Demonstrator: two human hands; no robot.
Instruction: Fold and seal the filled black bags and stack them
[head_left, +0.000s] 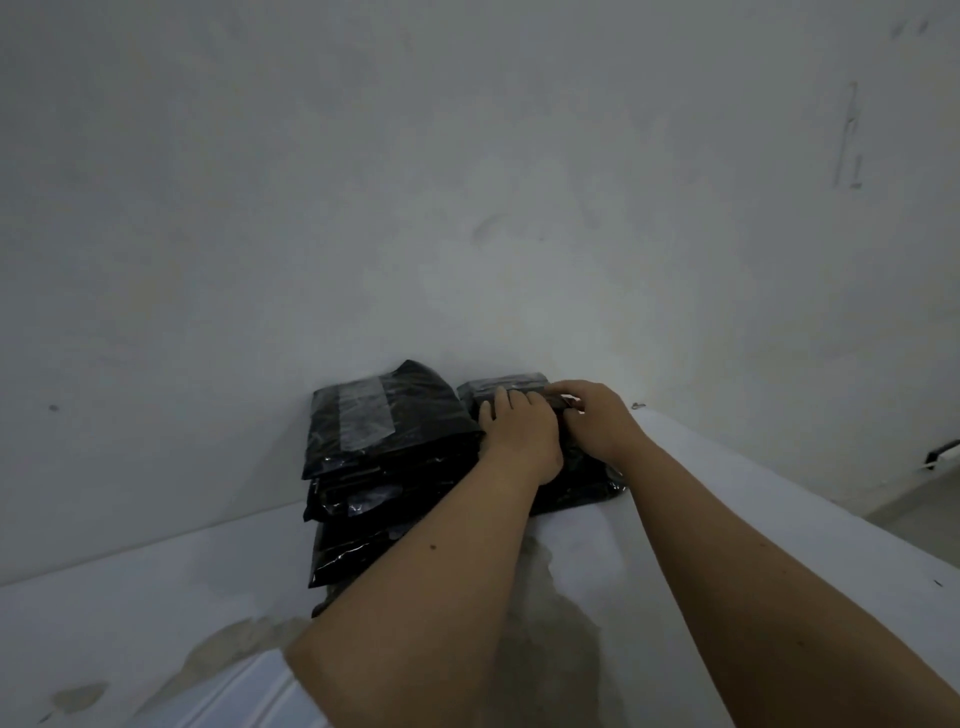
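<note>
A stack of several sealed black bags stands against the wall, and the top one bears a strip of clear tape. Right beside it lies another filled black bag on the white surface, its far end folded over. My left hand lies on this bag with straight fingers and presses the fold down. My right hand is next to it, fingers curled, pinching the folded edge near the bag's far end. Both hands hide most of the bag's top.
The white table is stained in the middle and meets a pale wall right behind the bags. Its right edge drops to the floor. A white ribbed panel shows at the bottom left.
</note>
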